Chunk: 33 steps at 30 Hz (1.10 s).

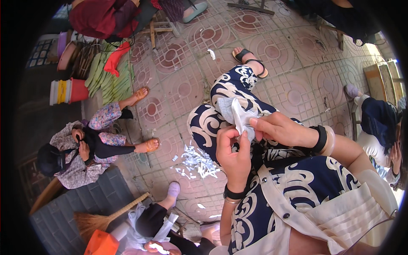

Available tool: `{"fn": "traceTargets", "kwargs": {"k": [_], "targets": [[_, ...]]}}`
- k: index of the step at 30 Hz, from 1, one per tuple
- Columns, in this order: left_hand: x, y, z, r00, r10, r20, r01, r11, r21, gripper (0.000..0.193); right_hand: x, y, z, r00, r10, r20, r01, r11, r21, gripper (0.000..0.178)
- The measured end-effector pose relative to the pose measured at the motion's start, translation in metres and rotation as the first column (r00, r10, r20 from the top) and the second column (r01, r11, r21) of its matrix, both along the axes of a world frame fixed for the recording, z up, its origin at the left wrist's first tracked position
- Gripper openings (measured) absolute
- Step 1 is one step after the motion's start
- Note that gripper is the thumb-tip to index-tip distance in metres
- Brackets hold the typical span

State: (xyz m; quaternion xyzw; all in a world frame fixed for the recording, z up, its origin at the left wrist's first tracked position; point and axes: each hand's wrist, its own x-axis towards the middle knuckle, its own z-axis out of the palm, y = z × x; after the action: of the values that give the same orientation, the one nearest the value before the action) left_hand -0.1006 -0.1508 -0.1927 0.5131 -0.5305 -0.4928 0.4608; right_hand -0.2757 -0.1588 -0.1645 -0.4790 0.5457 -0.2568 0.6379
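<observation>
My left hand [233, 154] pinches the lower edge of a piece of white and pale-blue cloth [241, 114] between thumb and fingers. From the other side my right hand [284, 129] grips the same cloth, thumb on top. The cloth is folded, and its pale-blue part spreads over my crossed leg in navy-and-cream patterned clothing [238, 85]. Whether anything small sits between the fingertips is hidden. A pile of white and pale-blue scraps [197, 162] lies on the tiles to the left of my knee.
At the left sits a person in a dark cap [50, 159]. A straw broom [95, 222] lies near an orange bag [102, 243]. Long green stalks [111, 83], a red cloth [117, 59] and buckets [77, 90] stand farther back. Other people sit around; a wooden box [379, 83] is at the right.
</observation>
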Motion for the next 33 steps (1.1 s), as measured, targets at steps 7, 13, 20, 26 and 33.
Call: {"fn": "traceTargets", "kwargs": {"k": [7, 13, 20, 26, 33], "targets": [[-0.002, 0.002, 0.004, 0.986, -0.019, 0.167, 0.044, 0.987, -0.152, 0.013, -0.002, 0.0, -0.005, 0.992, -0.023, 0.127, -0.001, 0.983, 0.184, 0.061], [-0.004, 0.003, 0.003, 0.988, 0.0, 0.156, 0.023, 0.989, -0.144, 0.013, -0.001, 0.001, -0.006, 0.985, -0.029, 0.173, -0.008, 0.978, 0.208, 0.06], [-0.003, 0.005, -0.003, 0.997, 0.006, 0.071, 0.0, 0.996, -0.09, 0.012, 0.002, 0.002, -0.003, 0.972, -0.075, 0.224, 0.021, 0.972, 0.233, 0.058], [-0.003, 0.005, -0.001, 0.998, 0.022, -0.052, -0.02, 0.999, 0.035, 0.011, 0.005, 0.007, -0.005, 0.942, -0.168, 0.291, 0.088, 0.959, 0.27, 0.055], [-0.001, 0.003, 0.005, 0.975, 0.014, -0.223, 0.017, 0.991, 0.135, 0.011, 0.009, 0.009, -0.007, 0.896, -0.257, 0.363, 0.152, 0.944, 0.293, 0.054]]}}
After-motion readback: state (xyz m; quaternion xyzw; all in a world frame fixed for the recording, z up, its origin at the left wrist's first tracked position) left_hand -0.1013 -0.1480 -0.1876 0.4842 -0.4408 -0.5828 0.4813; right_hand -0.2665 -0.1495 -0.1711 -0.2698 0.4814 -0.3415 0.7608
